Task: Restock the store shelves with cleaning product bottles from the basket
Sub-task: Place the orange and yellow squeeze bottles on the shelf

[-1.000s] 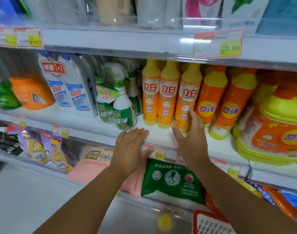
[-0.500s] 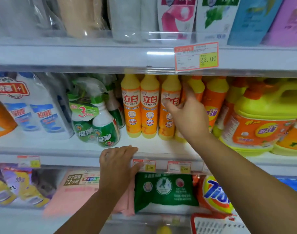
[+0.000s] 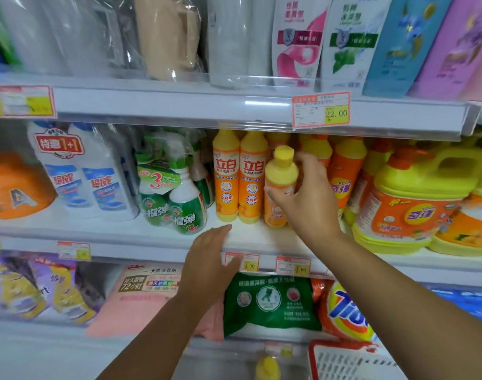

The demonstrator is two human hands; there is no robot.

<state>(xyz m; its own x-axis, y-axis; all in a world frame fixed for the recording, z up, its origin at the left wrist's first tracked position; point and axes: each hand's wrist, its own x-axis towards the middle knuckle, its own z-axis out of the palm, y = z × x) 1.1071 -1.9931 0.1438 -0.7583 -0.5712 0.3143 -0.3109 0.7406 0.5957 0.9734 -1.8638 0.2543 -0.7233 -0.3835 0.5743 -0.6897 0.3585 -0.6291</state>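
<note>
Right hand [image 3: 308, 204] — fingers curled round shoulder of yellow-capped bottle [image 3: 281, 171], thumb across front. Bottle on middle shelf [image 3: 152, 237], cap tipped toward camera, just at 3 o'clock of two upright matching bottles [image 3: 226, 176]. Left hand [image 3: 209, 256] at 7 o'clock of it, fingers straight, together, flat on shelf lip. Likely step: seating bottle in row — stand it upright, label forward, snug against neighbour, release once base sits flat. Basket [image 3: 341, 360] at 5 o'clock.

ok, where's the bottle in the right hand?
Head view, centre: the bottle tilts in the right hand on the middle shelf, just right of two upright bottles.
</note>
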